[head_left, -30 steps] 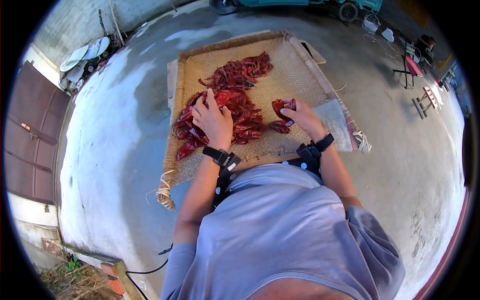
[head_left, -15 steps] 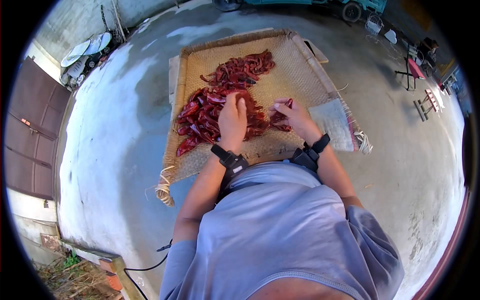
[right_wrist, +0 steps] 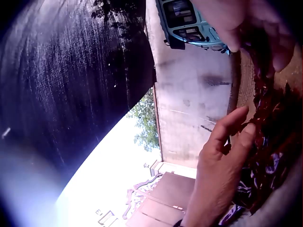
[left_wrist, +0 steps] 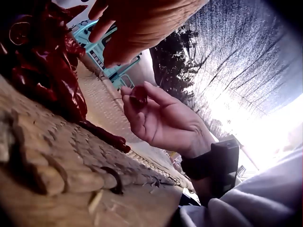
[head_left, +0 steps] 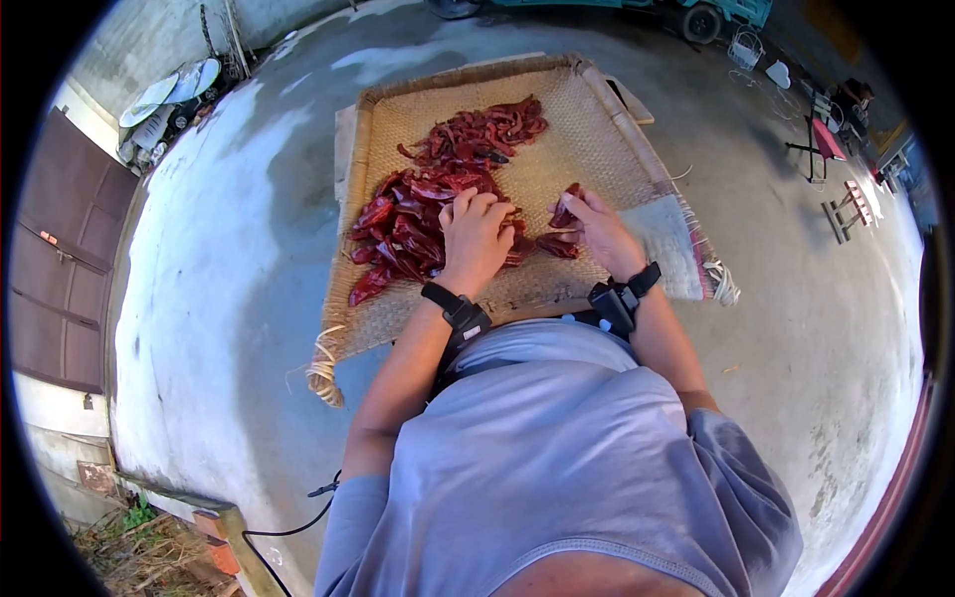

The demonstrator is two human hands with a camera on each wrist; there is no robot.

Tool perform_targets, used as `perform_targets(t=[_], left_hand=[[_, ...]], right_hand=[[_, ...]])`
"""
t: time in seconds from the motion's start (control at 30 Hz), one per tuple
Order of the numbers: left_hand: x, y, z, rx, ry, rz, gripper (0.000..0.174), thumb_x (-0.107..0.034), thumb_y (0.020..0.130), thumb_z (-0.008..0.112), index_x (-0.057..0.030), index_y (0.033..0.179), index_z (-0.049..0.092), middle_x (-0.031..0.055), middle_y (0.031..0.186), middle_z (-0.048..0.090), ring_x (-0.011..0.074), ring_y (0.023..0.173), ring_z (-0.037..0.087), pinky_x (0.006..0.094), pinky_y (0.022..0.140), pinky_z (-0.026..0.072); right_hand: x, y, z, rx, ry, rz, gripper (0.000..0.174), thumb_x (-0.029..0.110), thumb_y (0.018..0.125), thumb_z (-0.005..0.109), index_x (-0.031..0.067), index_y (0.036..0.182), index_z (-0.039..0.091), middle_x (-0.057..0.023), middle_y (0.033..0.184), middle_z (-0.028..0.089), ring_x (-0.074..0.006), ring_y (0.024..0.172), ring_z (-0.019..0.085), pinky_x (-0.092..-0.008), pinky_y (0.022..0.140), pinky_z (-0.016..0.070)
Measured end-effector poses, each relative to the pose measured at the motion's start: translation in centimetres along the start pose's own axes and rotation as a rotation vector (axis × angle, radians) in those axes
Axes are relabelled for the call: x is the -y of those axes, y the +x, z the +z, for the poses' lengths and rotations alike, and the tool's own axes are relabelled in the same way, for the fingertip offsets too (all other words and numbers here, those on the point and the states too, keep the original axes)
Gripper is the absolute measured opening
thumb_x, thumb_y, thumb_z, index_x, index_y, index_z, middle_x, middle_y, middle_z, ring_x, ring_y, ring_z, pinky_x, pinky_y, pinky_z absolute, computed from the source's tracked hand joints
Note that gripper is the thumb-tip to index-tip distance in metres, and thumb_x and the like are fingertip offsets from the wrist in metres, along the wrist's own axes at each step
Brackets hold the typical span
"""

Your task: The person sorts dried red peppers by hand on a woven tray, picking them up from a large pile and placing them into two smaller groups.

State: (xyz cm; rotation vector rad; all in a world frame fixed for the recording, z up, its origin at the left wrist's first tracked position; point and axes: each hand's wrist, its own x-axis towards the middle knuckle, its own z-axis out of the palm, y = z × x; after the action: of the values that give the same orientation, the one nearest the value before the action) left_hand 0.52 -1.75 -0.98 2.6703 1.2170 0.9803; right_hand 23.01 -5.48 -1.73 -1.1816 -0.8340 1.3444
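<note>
The peppers [head_left: 398, 234] I'm working over are deep red, glossy and creased, and lie in one woven tray [head_left: 587, 129]. I count two piles that meet: a far pile [head_left: 477, 129] of thinner, duller strips and a fuller near pile [head_left: 383, 224]; both overlap too much to count singly. My left hand [head_left: 476, 242], one of two, has its fingers loosely bent over the near pile, gripping nothing I can see. My right hand [head_left: 609, 239] pinches one pepper [head_left: 565, 211] between thumb and fingers.

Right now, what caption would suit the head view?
Left hand at a pile of red peppers, right hand pinching a single pepper over a woven tray.
</note>
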Motion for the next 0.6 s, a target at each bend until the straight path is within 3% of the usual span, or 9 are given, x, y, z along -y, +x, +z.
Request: perform_targets(t=[0.03,0.13,0.33,0.43,0.53,0.6], left_hand=[[0.3,-0.2,0.1,0.089,0.032,-0.014,0.042,-0.028,0.081,0.073,-0.017,0.121,0.065,0.0081,0.133,0.055,0.0292,0.134,0.038,0.0499,0.108,0.025],[0.6,-0.9,0.7,0.201,0.184,-0.103,0.054,-0.035,0.082,0.072,-0.0166,0.131,0.059,0.0094,0.138,0.051,0.03,0.133,0.038,0.0487,0.109,0.0245],[2.6,-1.2,1.6,0.276,0.138,-0.161,0.065,-0.044,0.086,0.065,-0.0129,0.142,0.049,0.013,0.142,0.047,0.0334,0.136,0.036,0.0492,0.112,0.0212],[3.1,-1.8,2.2,0.275,0.185,-0.133,0.065,-0.047,0.089,0.061,-0.0141,0.144,0.046,0.0137,0.144,0.045,0.0336,0.136,0.035,0.0501,0.114,0.0189],[3.5,-1.9,2.5,0.299,0.183,-0.129,0.065,-0.048,0.091,0.058,-0.0157,0.146,0.044,0.0146,0.146,0.044,0.0339,0.136,0.035,0.0504,0.114,0.0176],[3.5,-1.9,2.5,0.294,0.162,-0.124,0.064,-0.049,0.091,0.057,-0.0169,0.146,0.044,0.015,0.146,0.044,0.0344,0.136,0.034,0.0507,0.114,0.0173]], right_hand=[[0.6,-0.2,0.4,-0.054,-0.137,-0.013,0.024,0.026,0.1,0.056,0.0059,0.113,0.059,-0.0101,0.102,0.068,-0.0182,0.094,0.065,-0.0355,0.078,0.0537],[1.9,0.7,1.7,-0.046,-0.778,-0.164,0.028,0.028,0.099,0.056,0.0018,0.106,0.062,-0.0153,0.1,0.069,-0.0222,0.09,0.066,-0.0347,0.074,0.051],[0.1,2.3,1.4,0.077,-0.85,-0.663,0.03,0.026,0.093,0.059,0.0008,0.107,0.065,-0.0188,0.092,0.068,-0.037,0.087,0.065,-0.0435,0.078,0.0499],[-0.4,2.2,-0.7,0.03,-1.148,-0.407,0.031,0.028,0.086,0.064,0.0017,0.101,0.067,-0.0196,0.091,0.068,-0.0378,0.088,0.065,-0.0446,0.078,0.05],[-1.0,1.1,-1.8,0.115,-1.545,-0.412,0.032,0.029,0.078,0.069,0.0029,0.096,0.067,-0.0189,0.092,0.068,-0.0382,0.089,0.064,-0.0456,0.077,0.0499],[-1.1,0.3,-1.8,0.131,-1.463,-0.405,0.031,0.028,0.075,0.071,0.0035,0.093,0.067,-0.018,0.09,0.068,-0.0374,0.088,0.065,-0.0461,0.077,0.0501]])
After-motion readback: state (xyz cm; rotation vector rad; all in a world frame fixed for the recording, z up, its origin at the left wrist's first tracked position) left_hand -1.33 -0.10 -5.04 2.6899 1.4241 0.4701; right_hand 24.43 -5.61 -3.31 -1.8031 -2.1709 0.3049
